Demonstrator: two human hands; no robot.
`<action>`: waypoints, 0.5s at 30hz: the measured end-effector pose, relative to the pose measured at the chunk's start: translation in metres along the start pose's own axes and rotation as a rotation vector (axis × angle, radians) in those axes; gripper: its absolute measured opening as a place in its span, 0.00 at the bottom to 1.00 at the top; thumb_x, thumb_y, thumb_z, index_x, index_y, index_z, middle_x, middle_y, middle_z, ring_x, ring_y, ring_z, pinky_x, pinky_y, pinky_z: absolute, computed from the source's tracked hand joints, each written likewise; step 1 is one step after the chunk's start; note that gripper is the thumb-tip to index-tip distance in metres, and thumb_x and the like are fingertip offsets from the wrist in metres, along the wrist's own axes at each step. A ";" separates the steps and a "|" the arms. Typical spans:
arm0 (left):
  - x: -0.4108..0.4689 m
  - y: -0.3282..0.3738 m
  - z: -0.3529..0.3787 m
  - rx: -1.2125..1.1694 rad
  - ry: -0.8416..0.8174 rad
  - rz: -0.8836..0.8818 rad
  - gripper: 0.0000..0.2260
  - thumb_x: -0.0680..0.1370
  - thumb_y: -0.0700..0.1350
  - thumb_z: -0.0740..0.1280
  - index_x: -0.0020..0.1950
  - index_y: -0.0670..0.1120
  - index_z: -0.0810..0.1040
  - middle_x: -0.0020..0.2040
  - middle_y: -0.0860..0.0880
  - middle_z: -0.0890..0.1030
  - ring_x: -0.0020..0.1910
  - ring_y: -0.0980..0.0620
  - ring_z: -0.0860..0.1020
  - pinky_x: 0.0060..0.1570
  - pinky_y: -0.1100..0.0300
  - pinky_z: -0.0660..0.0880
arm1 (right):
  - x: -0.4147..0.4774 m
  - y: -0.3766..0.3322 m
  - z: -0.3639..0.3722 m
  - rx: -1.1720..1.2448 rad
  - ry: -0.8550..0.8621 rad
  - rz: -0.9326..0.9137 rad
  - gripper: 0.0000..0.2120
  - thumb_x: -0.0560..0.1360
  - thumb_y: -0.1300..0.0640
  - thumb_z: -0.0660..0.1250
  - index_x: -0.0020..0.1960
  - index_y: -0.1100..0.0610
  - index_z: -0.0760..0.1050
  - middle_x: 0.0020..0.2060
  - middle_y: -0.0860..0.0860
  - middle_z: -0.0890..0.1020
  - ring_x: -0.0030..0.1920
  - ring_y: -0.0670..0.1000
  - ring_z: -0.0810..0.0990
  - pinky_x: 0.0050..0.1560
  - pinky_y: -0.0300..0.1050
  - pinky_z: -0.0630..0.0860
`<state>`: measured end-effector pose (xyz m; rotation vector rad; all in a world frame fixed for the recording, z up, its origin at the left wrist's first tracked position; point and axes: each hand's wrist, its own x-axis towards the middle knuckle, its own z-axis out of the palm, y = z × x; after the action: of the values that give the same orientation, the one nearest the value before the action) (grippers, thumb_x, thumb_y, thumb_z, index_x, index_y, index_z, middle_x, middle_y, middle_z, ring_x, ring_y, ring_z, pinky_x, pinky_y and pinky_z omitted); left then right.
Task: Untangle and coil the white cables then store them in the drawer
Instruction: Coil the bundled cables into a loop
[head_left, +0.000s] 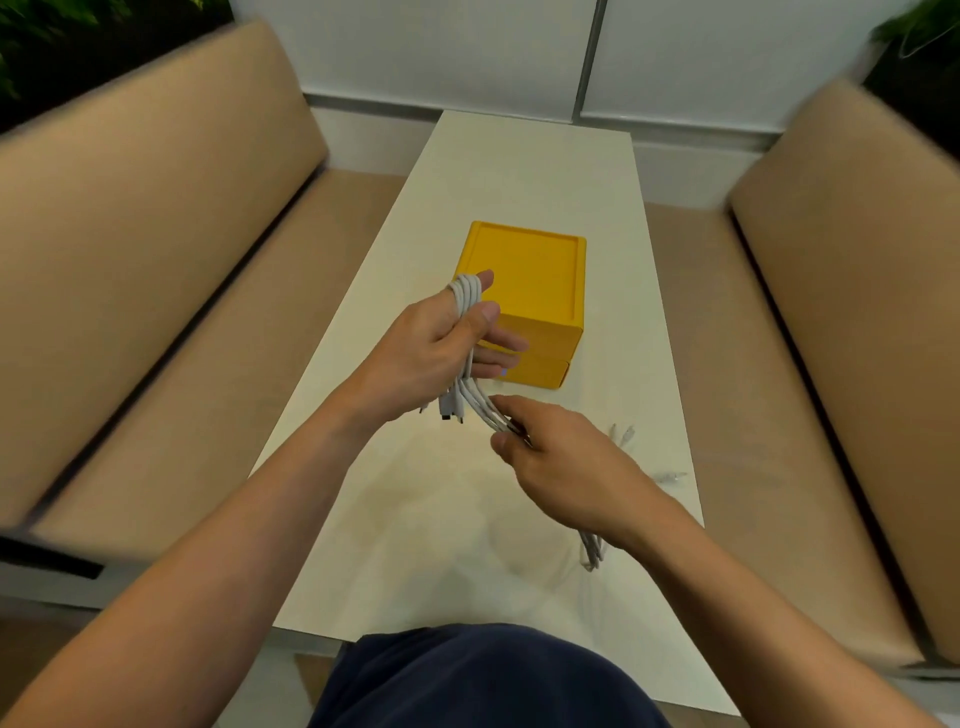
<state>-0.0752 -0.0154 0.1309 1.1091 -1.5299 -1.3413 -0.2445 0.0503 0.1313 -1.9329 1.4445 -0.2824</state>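
My left hand (441, 343) holds a bundle of white cables (464, 301) looped over its index finger, with the thumb pressing on the strands. Plug ends hang below the palm. My right hand (561, 457) pinches the lower strands of the same bundle, which run down from the left hand. Behind both hands stands a yellow drawer box (535, 280) on the white table (519, 176); its drawers look shut. More white cable (592, 551) lies on the table under my right wrist, with loose ends (623, 434) further right.
Tan padded benches (156, 291) flank the narrow table on both sides, the other bench (841, 312) at right. A white wall panel stands at the far end. My dark-clothed lap shows at the bottom edge.
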 end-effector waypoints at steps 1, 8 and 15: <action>-0.001 0.000 0.000 0.008 0.002 -0.001 0.23 0.87 0.47 0.57 0.82 0.48 0.59 0.56 0.44 0.86 0.54 0.45 0.86 0.59 0.45 0.81 | -0.001 0.000 0.000 0.004 0.020 0.003 0.06 0.85 0.53 0.58 0.55 0.49 0.74 0.44 0.47 0.80 0.46 0.55 0.79 0.51 0.59 0.79; -0.006 0.005 0.012 -0.113 0.053 0.084 0.23 0.87 0.46 0.56 0.82 0.46 0.57 0.53 0.42 0.87 0.55 0.45 0.86 0.59 0.51 0.81 | -0.009 -0.016 -0.021 0.218 -0.087 0.059 0.11 0.85 0.55 0.58 0.57 0.56 0.78 0.37 0.53 0.73 0.32 0.50 0.74 0.37 0.51 0.82; 0.001 0.023 0.015 -0.266 0.074 0.128 0.19 0.88 0.45 0.55 0.79 0.43 0.61 0.52 0.40 0.87 0.58 0.44 0.85 0.59 0.52 0.81 | -0.018 -0.018 -0.032 0.227 -0.002 0.021 0.13 0.85 0.56 0.58 0.56 0.65 0.76 0.31 0.47 0.68 0.26 0.43 0.64 0.35 0.45 0.61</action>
<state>-0.0918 -0.0107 0.1517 0.8699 -1.3022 -1.3551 -0.2550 0.0560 0.1702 -1.7339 1.3682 -0.4158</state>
